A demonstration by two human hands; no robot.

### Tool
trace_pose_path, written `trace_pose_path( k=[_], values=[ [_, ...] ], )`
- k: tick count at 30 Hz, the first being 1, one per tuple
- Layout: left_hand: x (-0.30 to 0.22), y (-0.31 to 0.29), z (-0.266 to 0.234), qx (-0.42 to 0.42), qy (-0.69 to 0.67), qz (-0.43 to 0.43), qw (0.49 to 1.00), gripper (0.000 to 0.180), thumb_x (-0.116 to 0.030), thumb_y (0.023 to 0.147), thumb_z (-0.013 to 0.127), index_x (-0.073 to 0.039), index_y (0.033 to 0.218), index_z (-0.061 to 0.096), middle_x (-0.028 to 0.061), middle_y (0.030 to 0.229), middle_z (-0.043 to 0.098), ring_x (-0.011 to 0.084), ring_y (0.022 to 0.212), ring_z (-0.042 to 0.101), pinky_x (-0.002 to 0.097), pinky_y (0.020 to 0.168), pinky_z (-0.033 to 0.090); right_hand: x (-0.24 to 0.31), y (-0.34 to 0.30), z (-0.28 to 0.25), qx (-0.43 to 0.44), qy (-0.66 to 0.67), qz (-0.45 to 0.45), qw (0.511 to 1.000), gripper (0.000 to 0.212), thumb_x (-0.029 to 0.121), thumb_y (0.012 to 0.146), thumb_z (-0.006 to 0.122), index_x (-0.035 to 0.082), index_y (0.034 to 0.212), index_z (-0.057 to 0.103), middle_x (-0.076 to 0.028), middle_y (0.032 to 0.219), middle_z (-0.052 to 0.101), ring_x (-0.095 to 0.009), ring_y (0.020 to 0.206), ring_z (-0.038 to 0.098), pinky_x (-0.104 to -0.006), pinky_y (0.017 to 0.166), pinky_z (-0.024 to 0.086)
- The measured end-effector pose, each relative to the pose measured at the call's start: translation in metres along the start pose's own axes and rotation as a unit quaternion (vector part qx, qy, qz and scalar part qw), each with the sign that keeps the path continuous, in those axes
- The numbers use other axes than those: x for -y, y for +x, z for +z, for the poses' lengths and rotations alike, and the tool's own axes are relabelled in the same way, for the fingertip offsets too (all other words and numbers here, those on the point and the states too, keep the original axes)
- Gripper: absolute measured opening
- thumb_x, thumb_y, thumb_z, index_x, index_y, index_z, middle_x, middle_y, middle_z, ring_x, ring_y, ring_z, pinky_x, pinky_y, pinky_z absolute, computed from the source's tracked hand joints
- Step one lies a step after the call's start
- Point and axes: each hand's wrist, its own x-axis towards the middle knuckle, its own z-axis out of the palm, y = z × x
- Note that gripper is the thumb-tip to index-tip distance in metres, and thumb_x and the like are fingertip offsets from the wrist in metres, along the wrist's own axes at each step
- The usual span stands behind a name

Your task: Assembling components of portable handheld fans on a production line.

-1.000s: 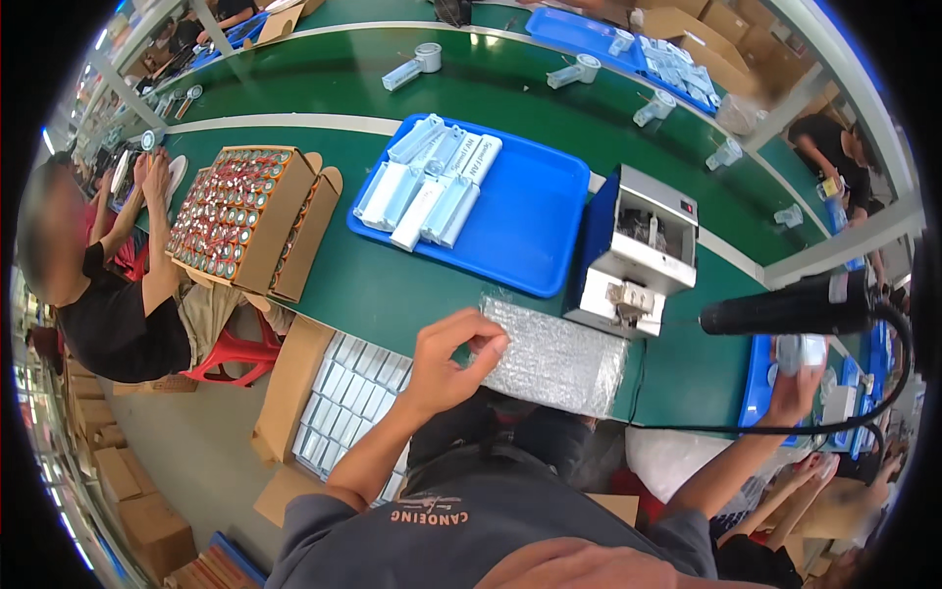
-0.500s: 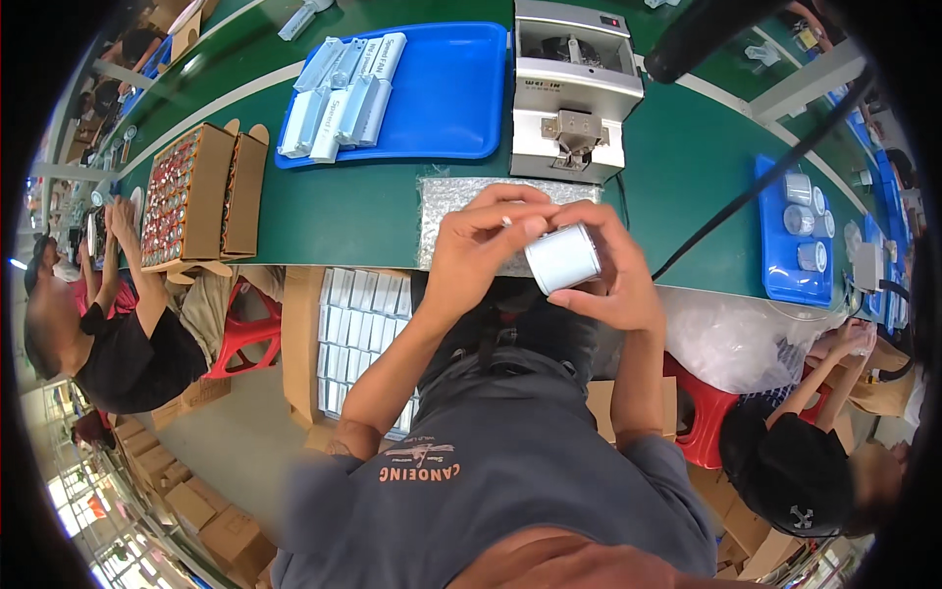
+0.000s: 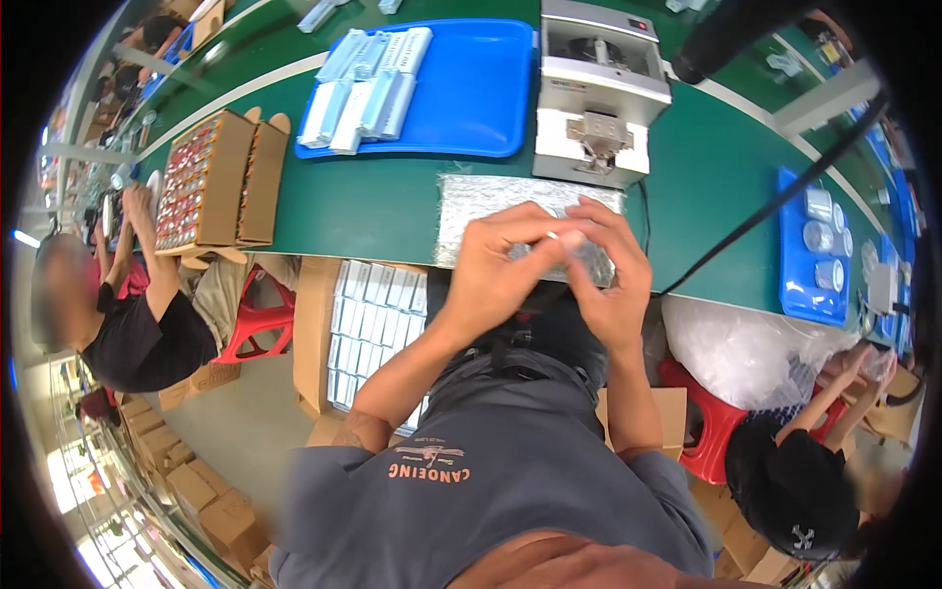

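Silvery wrap (image 3: pixel 461 201) is lying on the bench (image 3: pixel 363 201), probably as padding, while above it your left hand (image 3: pixel 493 263) is pinching a white part (image 3: pixel 552 236), your right hand (image 3: pixel 622 280) is hovering alongside, fingers bent, its hold impossible to tell, and boxes (image 3: pixel 358 103) bearing printed lettering are resting in the tray (image 3: pixel 476 93), likely for order.

Your right hand (image 3: pixel 620 280) has come from the blue tray (image 3: pixel 800 302) near the counter's (image 3: pixel 687 236) right end to its near edge, and your left hand's (image 3: pixel 494 267) pinched small pale piece (image 3: pixel 552 236) now meets its fingertips. The white cylinder's side, plain half a second ago, has gone from sight.
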Motion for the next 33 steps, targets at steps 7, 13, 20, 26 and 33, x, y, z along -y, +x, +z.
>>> trace_pose_path(
  k=[7, 13, 20, 26, 33],
  values=[
    [-0.006, -0.004, 0.01, 0.045, 0.052, 0.083, 0.994, 0.025, -0.006, 0.088, 0.076, -0.004, 0.113, 0.077, 0.0064, 0.091, 0.072, 0.0118, 0.082, 0.064, 0.0265, 0.073, 0.049, 0.003, -0.005, 0.009, -0.099, 0.055, 0.011, 0.994, 0.016, -0.006, 0.082, 0.071, -0.003, 0.098, 0.072, -0.012, 0.103, 0.073, -0.036, 0.117, 0.064, -0.0446, 0.101, 0.049],
    [-0.023, 0.038, -0.062, -0.081, 0.237, 0.216, 0.944, 0.029, -0.01, 0.079, 0.081, -0.004, 0.107, 0.072, 0.0089, 0.098, 0.07, 0.0212, 0.091, 0.066, 0.0335, 0.08, 0.053, 0.007, -0.003, -0.014, -0.093, 0.111, 0.076, 0.986, 0.01, -0.004, 0.087, 0.069, -0.002, 0.097, 0.071, -0.01, 0.103, 0.073, -0.031, 0.118, 0.063, -0.0483, 0.11, 0.041],
    [-0.006, 0.101, -0.154, -0.212, 0.521, 0.189, 0.805, 0.033, -0.031, 0.085, 0.079, -0.005, 0.105, 0.072, 0.0136, 0.109, 0.067, 0.0304, 0.096, 0.067, 0.0408, 0.082, 0.054, -0.005, 0.002, -0.027, -0.035, 0.133, 0.084, 0.987, 0.008, 0.003, 0.094, 0.065, -0.001, 0.097, 0.071, -0.01, 0.093, 0.074, -0.029, 0.118, 0.062, -0.0507, 0.115, 0.036],
    [0.004, 0.197, -0.247, -0.25, 0.465, 0.165, 0.833, 0.039, -0.037, 0.084, 0.078, -0.005, 0.105, 0.072, 0.0171, 0.111, 0.068, 0.0333, 0.099, 0.068, 0.042, 0.085, 0.055, -0.018, -0.004, -0.016, -0.056, 0.147, 0.111, 0.981, 0.007, 0.005, 0.097, 0.064, -0.001, 0.096, 0.068, -0.01, 0.09, 0.073, -0.032, 0.121, 0.06, -0.0465, 0.107, 0.041],
    [0.024, 0.329, -0.373, -0.308, 0.614, 0.033, 0.726, 0.054, -0.035, 0.083, 0.072, -0.006, 0.127, 0.063, 0.0197, 0.121, 0.066, 0.0372, 0.113, 0.066, 0.0475, 0.092, 0.055, -0.034, -0.007, -0.021, -0.034, 0.141, 0.038, 0.989, 0.009, 0.007, 0.093, 0.064, -0.001, 0.089, 0.063, -0.01, 0.075, 0.07, -0.036, 0.098, 0.065, -0.0479, 0.089, 0.05]
  ],
)
